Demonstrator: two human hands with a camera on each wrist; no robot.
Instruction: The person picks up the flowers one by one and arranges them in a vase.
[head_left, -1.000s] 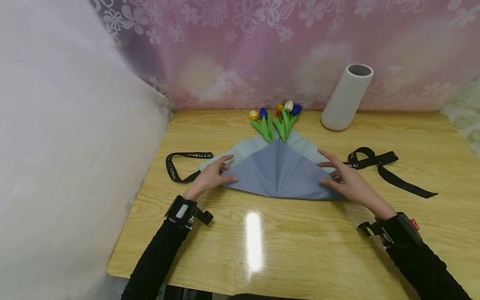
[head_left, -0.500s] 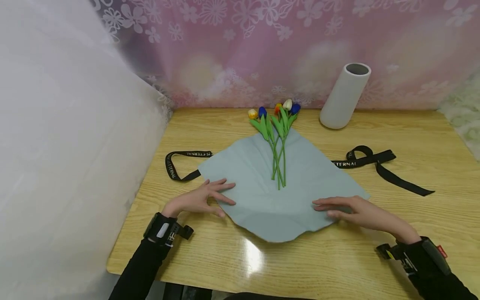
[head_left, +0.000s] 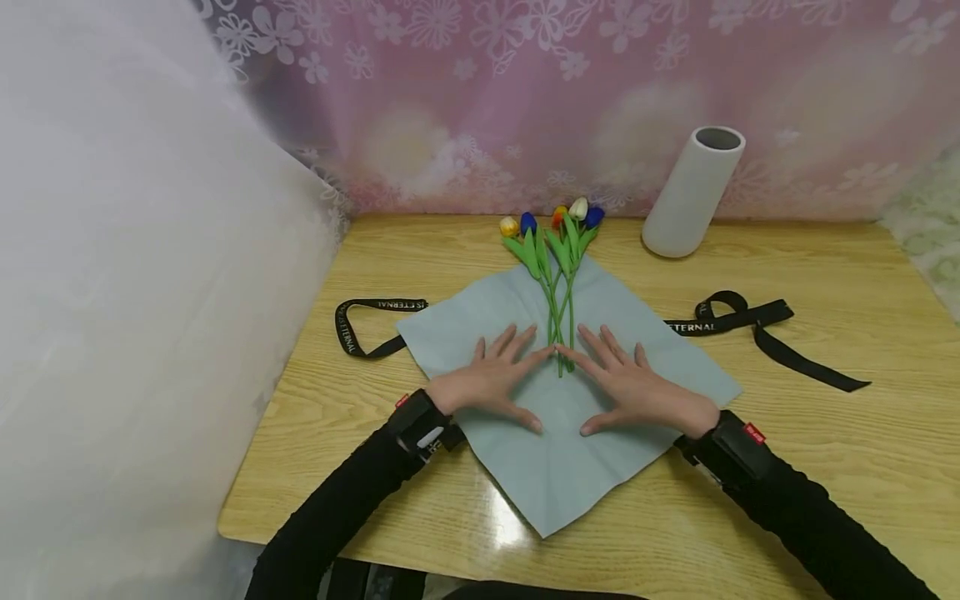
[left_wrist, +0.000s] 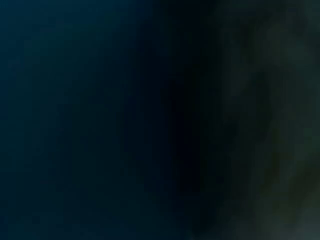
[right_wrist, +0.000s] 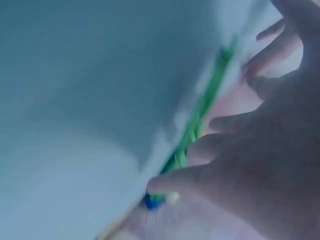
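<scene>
A pale blue-grey sheet of wrapping paper (head_left: 553,479) lies spread on the table with one corner toward me. On it rest several artificial tulips (head_left: 567,254) with yellow, blue, orange and white heads, their green stems crossing. My left hand (head_left: 491,379) is spread over the paper left of the stems. Mirroring it on the right is my right hand (head_left: 633,387), fingers spread and straight. The index fingertips meet or nearly meet over the lower stems. Green tulip stems (right_wrist: 206,102) show beyond the right hand in its wrist view. The left wrist view is almost black.
Black lettered ribbon runs out from under the paper, with a left loop (head_left: 347,329) and a right tangle (head_left: 750,317). A white vase (head_left: 693,196) stands at the back right. Behind the wooden table (head_left: 315,500) hangs a pink floral curtain (head_left: 480,108).
The folded-up lower part of the paper has been opened toward me, uncovering the stems. Both hands have since moved inward from the paper's sides onto its middle.
</scene>
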